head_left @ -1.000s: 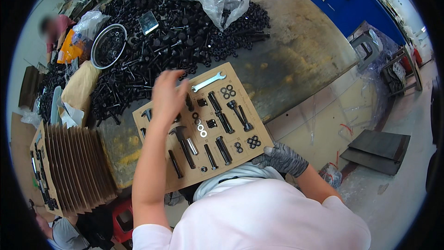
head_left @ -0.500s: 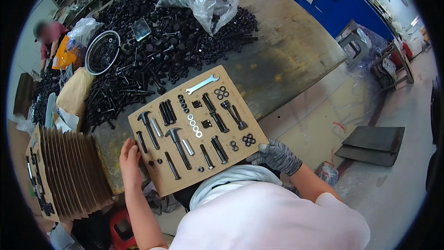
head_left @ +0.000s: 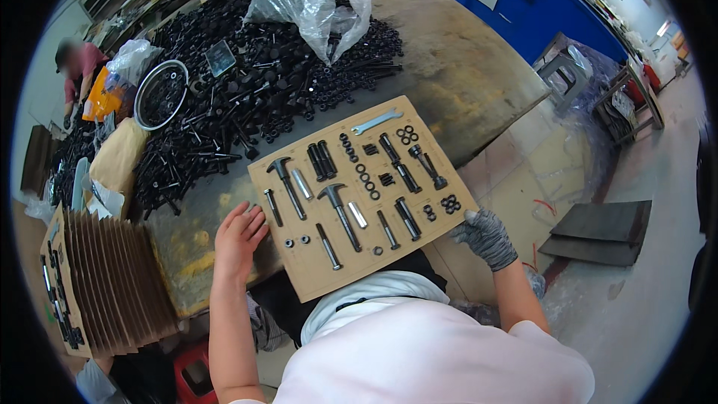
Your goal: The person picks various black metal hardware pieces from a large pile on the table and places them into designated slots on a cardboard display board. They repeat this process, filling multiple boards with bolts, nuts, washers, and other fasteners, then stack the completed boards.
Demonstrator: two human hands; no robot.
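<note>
1. A cardboard board (head_left: 310, 277) of hardware lies tilted across the near side of the table (head_left: 456, 67), its near edge by the wearer's waist. On it sit a silver open-ended wrench (head_left: 378, 121), black hammer-headed pieces (head_left: 342, 218), silver cylinders (head_left: 357, 215), dark rings (head_left: 367, 181) and bolts, set in groups.
2. The step appears to be steadying or turning the laid-out board. Shifting it would call for support at both sides and a level face; whether the pieces are fastened cannot be told.
3. The gloved right hand (head_left: 488, 239) grips the near right corner, fingers closed around the edge, forearm angling in from the near right.
4. The bare left hand (head_left: 238, 243) stands at the left edge, fingers loosely spread and half bent; contact cannot be told. Its forearm rises almost straight from below.
5. To the left stands a row of upright cardboard sheets (head_left: 120, 277). Beyond, a heap of black bolts and nuts (head_left: 262, 82) spreads beneath a clear plastic bag (head_left: 314, 4); at far left, a co-worker (head_left: 91, 60) leans in.
</note>
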